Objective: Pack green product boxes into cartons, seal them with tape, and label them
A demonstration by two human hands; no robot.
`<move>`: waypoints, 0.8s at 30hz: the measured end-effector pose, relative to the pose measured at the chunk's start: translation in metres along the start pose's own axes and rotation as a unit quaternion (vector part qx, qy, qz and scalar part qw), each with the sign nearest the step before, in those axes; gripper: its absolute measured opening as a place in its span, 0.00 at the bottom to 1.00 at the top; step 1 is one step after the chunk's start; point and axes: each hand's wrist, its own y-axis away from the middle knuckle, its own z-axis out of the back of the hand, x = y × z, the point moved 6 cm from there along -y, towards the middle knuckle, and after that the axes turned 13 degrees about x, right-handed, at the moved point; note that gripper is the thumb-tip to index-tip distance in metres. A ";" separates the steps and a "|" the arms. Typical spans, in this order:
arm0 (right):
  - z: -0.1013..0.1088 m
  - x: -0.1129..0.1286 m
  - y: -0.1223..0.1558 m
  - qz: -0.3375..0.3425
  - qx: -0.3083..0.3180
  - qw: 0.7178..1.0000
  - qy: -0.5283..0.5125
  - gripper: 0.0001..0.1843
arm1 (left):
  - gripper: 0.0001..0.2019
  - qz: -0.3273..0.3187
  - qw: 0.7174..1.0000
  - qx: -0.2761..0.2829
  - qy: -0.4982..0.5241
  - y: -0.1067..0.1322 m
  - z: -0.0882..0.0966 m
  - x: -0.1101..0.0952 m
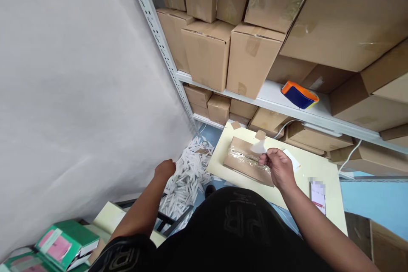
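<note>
My right hand [280, 168] is over the cream table [302, 206], its thumb and fingers pinched on a small white piece of paper [259, 147]. Beneath that paper lies a flat cardboard box [236, 157] with shiny clear tape across its top. My left hand [165, 168] hangs out to the left, above a heap of white paper strips [181, 191] on the floor. Its fingers are curled in, and whatever they may hold is hidden from me.
Shelves of cardboard boxes [205, 55] rise behind the table, with an orange and blue object [299, 94] on one shelf. A phone [318, 197] lies at the table's right. Green boxes [65, 242] stand lower left, beside a grey wall [79, 93]. A white cable [349, 155] hangs down.
</note>
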 end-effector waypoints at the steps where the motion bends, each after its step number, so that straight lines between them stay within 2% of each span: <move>1: 0.002 -0.001 0.003 -0.002 -0.002 1.000 -0.002 0.15 | 0.10 -0.014 1.000 -0.007 -0.003 0.000 0.002 -0.011; 3: 0.005 -0.003 0.008 -0.007 0.003 1.000 -0.003 0.13 | 0.12 -0.081 0.996 -0.009 0.027 0.006 0.002 -0.047; 4: 0.005 -0.003 0.010 -0.010 0.008 1.000 -0.001 0.13 | 0.14 -0.140 0.988 0.004 0.072 0.013 0.000 -0.073; 5: 0.005 -0.004 0.012 -0.013 0.016 1.000 0.004 0.13 | 0.16 -0.193 0.969 0.041 0.150 0.022 -0.005 -0.100; 7: 0.005 -0.003 0.014 -0.019 0.040 0.999 0.019 0.11 | 0.26 -0.246 0.902 0.160 0.316 0.044 -0.019 -0.154; 9: 0.005 -0.001 0.015 -0.023 0.067 0.997 0.038 0.09 | 0.32 -0.271 0.823 0.285 0.411 0.069 -0.033 -0.205; 10: 0.006 0.001 0.015 -0.024 0.077 0.996 0.048 0.07 | 0.33 -0.286 0.793 0.319 0.433 0.081 -0.036 -0.226; 12: 0.009 0.004 0.015 -0.021 0.092 0.993 0.066 0.05 | 0.29 -0.310 0.764 0.343 0.450 0.097 -0.038 -0.255; 13: 0.012 0.005 0.014 -0.018 0.095 0.993 0.073 0.04 | 0.26 -0.318 0.763 0.338 0.450 0.101 -0.038 -0.263; 15: 0.018 0.006 0.011 -0.012 0.098 0.992 0.082 0.05 | 0.21 -0.323 0.779 0.306 0.442 0.105 -0.038 -0.272; 19: 0.033 -0.006 -0.001 -0.005 0.043 0.985 0.164 0.08 | 0.16 -0.318 0.847 0.216 0.367 0.103 -0.043 -0.276; 22: 0.044 -0.021 -0.015 -0.004 -0.015 0.952 0.306 0.07 | 0.17 -0.340 0.902 0.122 0.235 0.099 -0.045 -0.286; 24: 0.047 -0.033 -0.025 -0.002 -0.024 0.920 0.391 0.06 | 0.18 -0.350 0.928 0.055 0.117 0.094 -0.047 -0.295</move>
